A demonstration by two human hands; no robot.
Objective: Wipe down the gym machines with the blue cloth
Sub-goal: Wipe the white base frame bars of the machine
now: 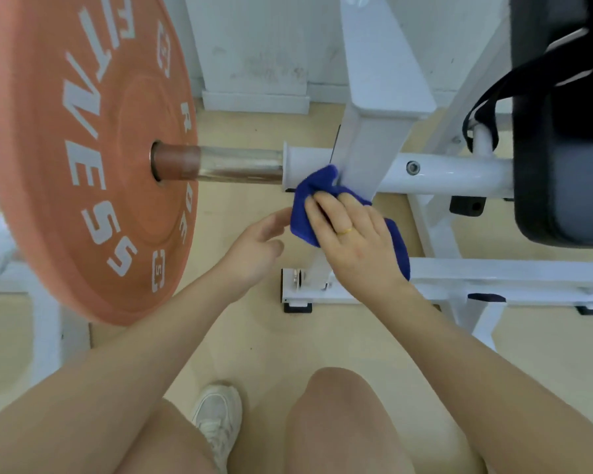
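Cloth: the blue cloth [303, 203] lay bunched against the white machine post [363, 155], long axis running diagonally down-right.
Right hand [353, 241]: fingers pressed it flat.
Left hand [254, 248]: fingers relaxed, empty, beside it.

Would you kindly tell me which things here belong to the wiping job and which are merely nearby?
Belonging to the job:
blue cloth
right hand, pressing the cloth
white machine frame
left hand, hovering beside the cloth

Merely nearby:
orange weight plate
black seat pad
black strap
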